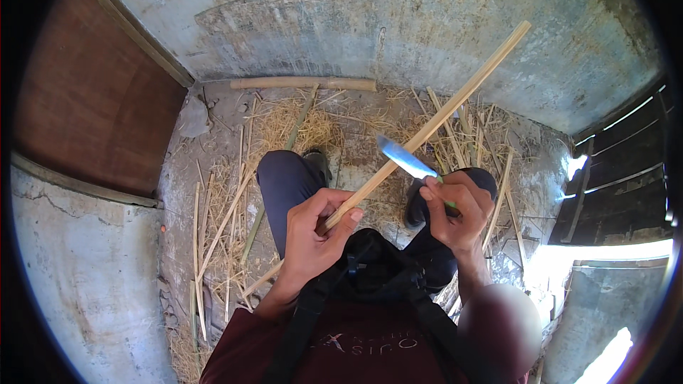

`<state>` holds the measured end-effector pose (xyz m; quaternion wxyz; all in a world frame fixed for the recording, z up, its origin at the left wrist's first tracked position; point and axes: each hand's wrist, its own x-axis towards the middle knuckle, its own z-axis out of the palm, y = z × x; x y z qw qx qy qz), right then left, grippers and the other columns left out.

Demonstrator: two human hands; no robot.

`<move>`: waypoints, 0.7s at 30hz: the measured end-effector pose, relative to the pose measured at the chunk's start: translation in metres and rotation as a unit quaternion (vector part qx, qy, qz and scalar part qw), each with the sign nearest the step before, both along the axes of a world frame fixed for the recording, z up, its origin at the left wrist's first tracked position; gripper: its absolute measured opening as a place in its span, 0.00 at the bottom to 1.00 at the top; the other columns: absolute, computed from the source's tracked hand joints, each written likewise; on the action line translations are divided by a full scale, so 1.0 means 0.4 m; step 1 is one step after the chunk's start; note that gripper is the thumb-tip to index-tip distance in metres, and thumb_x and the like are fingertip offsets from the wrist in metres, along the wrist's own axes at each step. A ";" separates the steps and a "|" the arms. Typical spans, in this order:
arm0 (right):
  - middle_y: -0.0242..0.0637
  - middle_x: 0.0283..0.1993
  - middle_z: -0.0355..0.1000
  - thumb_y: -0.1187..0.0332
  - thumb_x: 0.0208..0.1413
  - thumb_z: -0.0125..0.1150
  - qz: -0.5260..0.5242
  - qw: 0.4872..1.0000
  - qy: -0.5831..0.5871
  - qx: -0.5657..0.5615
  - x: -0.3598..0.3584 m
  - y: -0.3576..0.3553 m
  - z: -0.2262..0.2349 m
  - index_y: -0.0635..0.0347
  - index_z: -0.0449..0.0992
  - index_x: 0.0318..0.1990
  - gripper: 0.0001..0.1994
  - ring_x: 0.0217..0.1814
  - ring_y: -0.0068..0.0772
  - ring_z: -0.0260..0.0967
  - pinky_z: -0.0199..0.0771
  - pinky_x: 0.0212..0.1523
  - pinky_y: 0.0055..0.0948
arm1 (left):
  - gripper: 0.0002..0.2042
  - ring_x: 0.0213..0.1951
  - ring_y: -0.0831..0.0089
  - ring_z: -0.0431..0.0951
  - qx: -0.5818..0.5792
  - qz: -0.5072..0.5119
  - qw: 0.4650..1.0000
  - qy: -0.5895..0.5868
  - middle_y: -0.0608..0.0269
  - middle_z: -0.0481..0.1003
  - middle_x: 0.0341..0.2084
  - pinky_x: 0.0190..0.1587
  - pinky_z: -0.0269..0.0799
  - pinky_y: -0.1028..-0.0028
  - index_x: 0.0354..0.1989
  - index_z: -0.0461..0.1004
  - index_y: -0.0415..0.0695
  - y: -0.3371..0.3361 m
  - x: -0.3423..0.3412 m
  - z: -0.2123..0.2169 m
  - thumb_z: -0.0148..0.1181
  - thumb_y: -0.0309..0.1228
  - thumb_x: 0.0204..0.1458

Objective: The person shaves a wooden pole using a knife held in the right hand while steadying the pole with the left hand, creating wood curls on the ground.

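A long pale bamboo strip slants from my lap up to the far right. Its near end is gripped in my left hand, thumb on top and fingers wrapped round. My right hand is closed on the green handle of a knife. The shiny blade lies across the strip around its middle and points up to the left. Whether the edge bites into the wood I cannot tell. Part of the handle is hidden by my right fingers.
Curly shavings and several loose strips litter the floor on both sides of my knees. A bamboo pole lies along the far wall. At the left is a brown door panel; dark slats stand at the right.
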<state>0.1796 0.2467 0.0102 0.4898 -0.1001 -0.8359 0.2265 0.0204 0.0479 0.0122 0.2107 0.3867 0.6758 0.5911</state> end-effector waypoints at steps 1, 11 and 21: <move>0.36 0.29 0.78 0.77 0.50 0.82 0.010 1.000 -0.002 -0.001 -0.002 -0.008 -0.006 0.58 0.85 0.37 0.10 0.20 0.28 0.73 0.66 0.19 0.27 | 0.08 0.26 0.90 0.72 0.001 -0.008 1.000 -0.008 0.67 0.80 0.26 0.26 0.62 0.82 0.48 0.80 0.33 -0.002 -0.002 -0.001 0.70 0.23 0.65; 0.36 0.28 0.78 0.76 0.50 0.83 0.095 0.994 -0.047 0.004 -0.029 -0.061 -0.026 0.59 0.85 0.40 0.12 0.20 0.26 0.74 0.68 0.20 0.24 | 0.12 0.37 0.83 0.84 0.034 -0.026 0.997 -0.064 0.59 0.86 0.34 0.38 0.78 0.79 0.50 0.76 0.33 0.019 0.008 -0.025 0.72 0.23 0.63; 0.36 0.27 0.77 0.74 0.49 0.84 0.092 0.995 -0.036 0.006 -0.031 -0.067 -0.024 0.57 0.85 0.37 0.11 0.19 0.26 0.71 0.66 0.19 0.25 | 0.09 0.45 0.76 0.86 0.033 -0.042 0.993 -0.108 0.54 0.86 0.40 0.47 0.80 0.76 0.47 0.75 0.34 0.022 0.021 -0.020 0.69 0.17 0.63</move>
